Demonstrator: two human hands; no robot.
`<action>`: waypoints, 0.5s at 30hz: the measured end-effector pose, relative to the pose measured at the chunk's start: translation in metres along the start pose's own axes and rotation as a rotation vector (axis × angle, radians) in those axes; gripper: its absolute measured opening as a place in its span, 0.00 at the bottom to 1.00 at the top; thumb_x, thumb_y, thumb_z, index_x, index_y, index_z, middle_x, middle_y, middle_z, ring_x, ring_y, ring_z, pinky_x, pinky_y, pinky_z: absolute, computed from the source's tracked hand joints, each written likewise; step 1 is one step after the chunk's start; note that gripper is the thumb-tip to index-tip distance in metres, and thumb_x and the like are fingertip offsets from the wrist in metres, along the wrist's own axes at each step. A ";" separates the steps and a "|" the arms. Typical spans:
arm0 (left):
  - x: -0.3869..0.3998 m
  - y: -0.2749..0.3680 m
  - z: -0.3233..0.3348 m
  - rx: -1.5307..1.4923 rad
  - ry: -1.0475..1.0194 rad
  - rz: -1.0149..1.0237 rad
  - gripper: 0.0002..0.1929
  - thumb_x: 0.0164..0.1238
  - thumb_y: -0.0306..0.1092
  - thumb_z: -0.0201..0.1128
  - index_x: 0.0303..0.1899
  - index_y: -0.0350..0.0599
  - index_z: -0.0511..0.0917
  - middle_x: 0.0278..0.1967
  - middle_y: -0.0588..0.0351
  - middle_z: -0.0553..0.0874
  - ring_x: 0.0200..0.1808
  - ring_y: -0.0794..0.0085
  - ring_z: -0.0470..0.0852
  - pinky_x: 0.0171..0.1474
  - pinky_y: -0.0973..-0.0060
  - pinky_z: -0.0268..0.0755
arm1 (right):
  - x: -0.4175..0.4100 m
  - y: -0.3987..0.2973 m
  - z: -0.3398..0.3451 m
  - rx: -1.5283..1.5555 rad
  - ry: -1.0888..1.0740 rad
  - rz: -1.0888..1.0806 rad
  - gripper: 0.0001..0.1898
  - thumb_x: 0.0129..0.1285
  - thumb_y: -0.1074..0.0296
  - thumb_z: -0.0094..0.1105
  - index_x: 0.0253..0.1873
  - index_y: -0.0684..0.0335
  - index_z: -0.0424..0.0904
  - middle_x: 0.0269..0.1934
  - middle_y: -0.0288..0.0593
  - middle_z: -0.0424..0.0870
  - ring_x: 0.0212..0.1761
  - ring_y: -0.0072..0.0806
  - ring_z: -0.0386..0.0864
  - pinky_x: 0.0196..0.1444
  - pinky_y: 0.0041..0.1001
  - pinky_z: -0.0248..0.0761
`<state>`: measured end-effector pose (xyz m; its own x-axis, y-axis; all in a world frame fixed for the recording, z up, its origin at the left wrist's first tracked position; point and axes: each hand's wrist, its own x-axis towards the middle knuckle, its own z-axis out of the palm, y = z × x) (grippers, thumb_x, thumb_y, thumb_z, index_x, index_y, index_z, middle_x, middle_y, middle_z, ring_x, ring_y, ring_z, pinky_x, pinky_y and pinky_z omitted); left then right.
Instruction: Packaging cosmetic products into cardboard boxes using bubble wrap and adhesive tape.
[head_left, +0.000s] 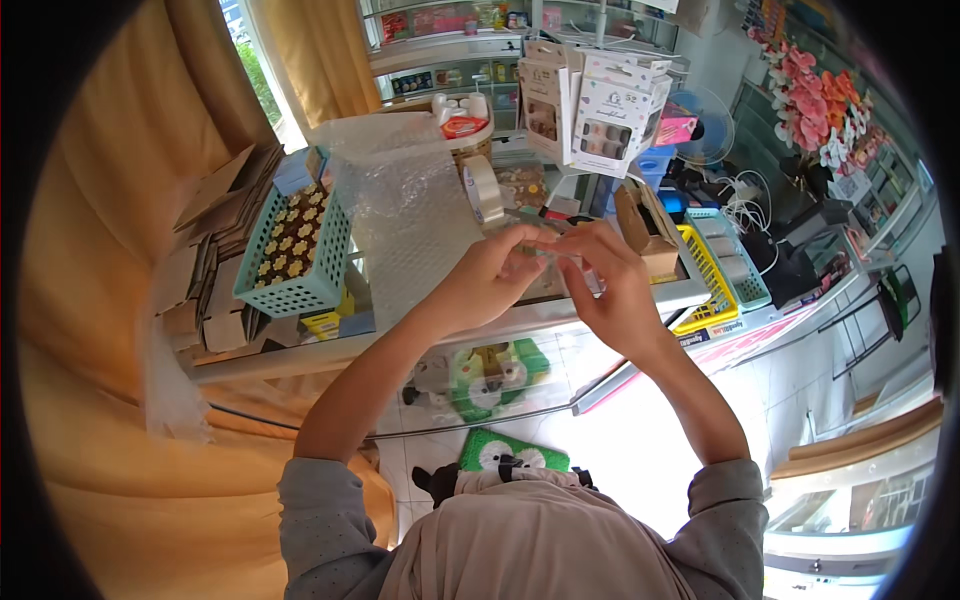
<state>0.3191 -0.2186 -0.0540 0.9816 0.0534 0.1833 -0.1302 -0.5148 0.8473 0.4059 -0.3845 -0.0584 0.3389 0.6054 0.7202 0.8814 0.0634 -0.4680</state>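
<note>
My left hand (487, 277) and my right hand (615, 292) meet over the front of a glass-topped counter, their fingertips pinched close together. Something small and clear may be between them, but it is too faint to name. Just beyond my left hand, a wide roll of packing tape (484, 191) stands on edge. A sheet of bubble wrap (409, 225) covers the counter to the left of my hands. Behind my fingers lies a grey blade-like tool (536, 219), partly hidden by them. A small open cardboard box (646, 231) stands beyond my right hand.
At left, a mint plastic basket (292, 300) holds brown items with cream flowers, beside folded cardboard (217, 292). Boxed press-on nails (619, 112) hang on a rack at the back. A yellow basket (709, 277) and a teal basket (731, 255) sit at right.
</note>
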 end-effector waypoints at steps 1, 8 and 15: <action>0.009 -0.001 0.006 -0.177 -0.038 -0.018 0.17 0.72 0.32 0.54 0.58 0.37 0.69 0.56 0.50 0.77 0.55 0.66 0.79 0.53 0.68 0.74 | 0.000 0.002 -0.012 -0.024 0.098 -0.019 0.09 0.59 0.82 0.57 0.44 0.65 0.78 0.40 0.40 0.78 0.34 0.26 0.76 0.32 0.23 0.68; 0.078 0.006 0.057 -0.436 -0.182 -0.169 0.24 0.76 0.38 0.48 0.68 0.40 0.57 0.64 0.47 0.68 0.62 0.61 0.74 0.58 0.67 0.75 | -0.013 0.073 -0.083 0.076 0.347 0.552 0.10 0.67 0.65 0.56 0.51 0.59 0.75 0.42 0.32 0.77 0.41 0.19 0.75 0.37 0.19 0.67; 0.101 0.001 0.071 -0.391 -0.347 -0.222 0.25 0.78 0.46 0.44 0.68 0.41 0.57 0.61 0.48 0.70 0.61 0.61 0.75 0.51 0.68 0.80 | -0.025 0.110 -0.081 0.378 0.112 0.854 0.22 0.65 0.52 0.60 0.55 0.62 0.73 0.44 0.40 0.78 0.44 0.21 0.74 0.44 0.19 0.68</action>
<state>0.4276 -0.2751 -0.0700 0.9712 -0.1939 -0.1385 0.1069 -0.1647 0.9805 0.5209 -0.4573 -0.0861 0.8683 0.4873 0.0924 0.1615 -0.1016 -0.9816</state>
